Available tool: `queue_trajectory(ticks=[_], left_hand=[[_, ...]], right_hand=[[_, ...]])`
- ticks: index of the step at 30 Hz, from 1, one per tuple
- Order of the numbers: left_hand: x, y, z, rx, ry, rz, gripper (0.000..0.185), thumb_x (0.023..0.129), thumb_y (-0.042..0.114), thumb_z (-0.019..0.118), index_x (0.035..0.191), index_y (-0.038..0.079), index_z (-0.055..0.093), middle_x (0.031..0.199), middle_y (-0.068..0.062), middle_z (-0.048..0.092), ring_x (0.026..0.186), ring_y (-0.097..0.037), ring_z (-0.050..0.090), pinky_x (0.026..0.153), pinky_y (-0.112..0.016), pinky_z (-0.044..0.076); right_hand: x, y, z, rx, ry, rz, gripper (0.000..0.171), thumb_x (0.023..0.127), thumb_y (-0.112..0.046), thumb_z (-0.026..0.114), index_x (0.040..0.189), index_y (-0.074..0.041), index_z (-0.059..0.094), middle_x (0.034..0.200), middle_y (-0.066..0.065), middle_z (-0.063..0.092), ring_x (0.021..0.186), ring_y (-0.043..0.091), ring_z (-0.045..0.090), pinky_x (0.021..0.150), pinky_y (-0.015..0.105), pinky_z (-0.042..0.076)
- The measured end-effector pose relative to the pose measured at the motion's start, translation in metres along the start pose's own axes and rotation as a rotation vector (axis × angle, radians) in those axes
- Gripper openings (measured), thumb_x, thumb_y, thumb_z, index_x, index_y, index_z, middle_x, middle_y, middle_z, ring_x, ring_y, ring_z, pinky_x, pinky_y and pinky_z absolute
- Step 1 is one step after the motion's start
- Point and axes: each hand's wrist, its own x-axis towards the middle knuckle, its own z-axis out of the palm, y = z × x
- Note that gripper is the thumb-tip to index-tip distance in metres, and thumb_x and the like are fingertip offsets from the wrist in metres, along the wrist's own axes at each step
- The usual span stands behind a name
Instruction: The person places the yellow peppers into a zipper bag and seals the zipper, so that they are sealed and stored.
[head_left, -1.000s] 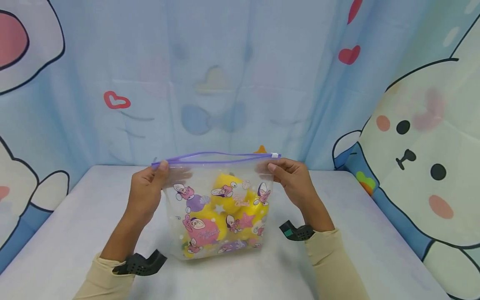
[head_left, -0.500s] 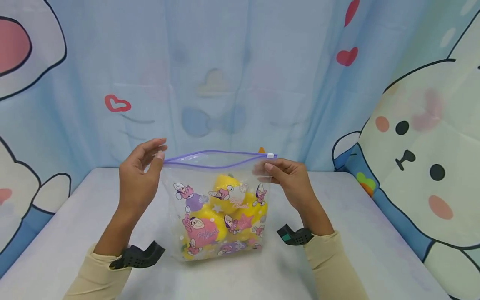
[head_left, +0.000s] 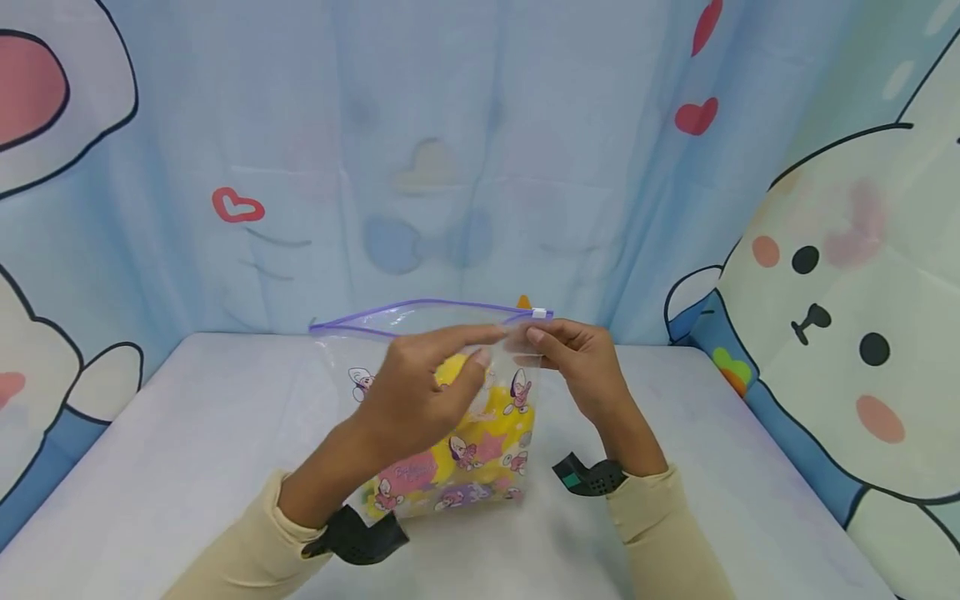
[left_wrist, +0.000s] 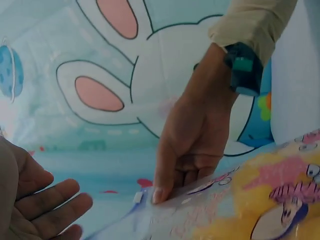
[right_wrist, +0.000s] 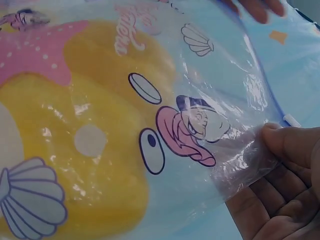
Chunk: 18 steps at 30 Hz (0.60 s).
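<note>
A clear slider zip bag (head_left: 480, 479) with pink and purple cartoon prints stands on the table, its purple-edged mouth parted. Something yellow and rounded (right_wrist: 105, 115) shows inside; its kind cannot be told through the plastic. My right hand (head_left: 581, 362) pinches the bag's upper right corner between thumb and fingers, just below the white slider (head_left: 539, 313). Across the front of the bag reaches my left hand (head_left: 416, 396), fingers pointing at that corner. In the left wrist view its fingers (left_wrist: 55, 200) are extended and apart from the slider, holding nothing.
A white-covered table (head_left: 225, 417) carries the bag. Behind it hangs a light blue curtain (head_left: 300, 125) with printed hearts and rabbits. An orange tip (head_left: 523, 301) shows behind the bag's right corner. Each wrist wears a black strap mount (head_left: 360, 537).
My left hand let go of the bag's upper left corner, lifted away, then moved right across its front. The mouth gapes wider than before. My right hand has kept its pinch.
</note>
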Motion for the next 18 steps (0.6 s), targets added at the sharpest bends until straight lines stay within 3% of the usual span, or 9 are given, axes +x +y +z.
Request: queue_trajectory(ticks=[5, 7, 12, 16, 18], left_hand=[[0.007, 0.007, 0.025, -0.058, -0.067, 0.057, 0.03, 0.09, -0.002, 0.058, 0.118, -0.008, 0.064, 0.119, -0.017, 0.066, 0.117, -0.025, 0.059, 0.104, -0.033, 0.04], [0.01, 0.004, 0.031, -0.089, -0.088, 0.033, 0.03, 0.091, -0.001, 0.057, 0.119, -0.01, 0.063, 0.12, -0.019, 0.065, 0.119, -0.025, 0.058, 0.1, -0.028, 0.043], [0.013, -0.013, 0.037, -0.073, -0.105, -0.052, 0.031, 0.095, 0.004, 0.053, 0.123, -0.008, 0.062, 0.122, -0.017, 0.064, 0.118, -0.019, 0.059, 0.095, -0.031, 0.048], [0.015, -0.026, 0.038, -0.019, -0.099, -0.042, 0.033, 0.095, 0.003, 0.056, 0.126, -0.008, 0.059, 0.124, -0.018, 0.063, 0.12, -0.023, 0.057, 0.097, -0.033, 0.047], [0.017, -0.029, 0.039, 0.008, -0.099, -0.031, 0.035, 0.094, 0.002, 0.058, 0.127, -0.009, 0.058, 0.126, -0.019, 0.062, 0.121, -0.025, 0.057, 0.1, -0.028, 0.044]], right_hand=[[-0.001, -0.001, -0.001, 0.03, -0.007, -0.032, 0.024, 0.094, -0.001, 0.058, 0.099, -0.016, 0.077, 0.096, -0.001, 0.073, 0.089, 0.016, 0.068, 0.079, 0.033, 0.056], [-0.002, -0.002, -0.001, 0.031, -0.008, -0.031, 0.026, 0.095, -0.002, 0.058, 0.096, -0.019, 0.077, 0.093, -0.002, 0.073, 0.087, 0.015, 0.068, 0.078, 0.031, 0.057], [-0.003, -0.005, 0.0, 0.023, -0.028, -0.03, 0.024, 0.095, -0.003, 0.058, 0.095, -0.019, 0.076, 0.09, 0.0, 0.073, 0.088, 0.015, 0.069, 0.079, 0.033, 0.056], [-0.003, -0.006, 0.001, 0.011, -0.058, -0.045, 0.026, 0.095, -0.001, 0.058, 0.098, -0.019, 0.076, 0.095, 0.001, 0.073, 0.091, 0.016, 0.069, 0.082, 0.036, 0.056], [-0.003, -0.007, 0.001, 0.0, -0.061, -0.046, 0.027, 0.095, -0.001, 0.058, 0.098, -0.021, 0.076, 0.095, 0.0, 0.073, 0.09, 0.016, 0.07, 0.083, 0.035, 0.056]])
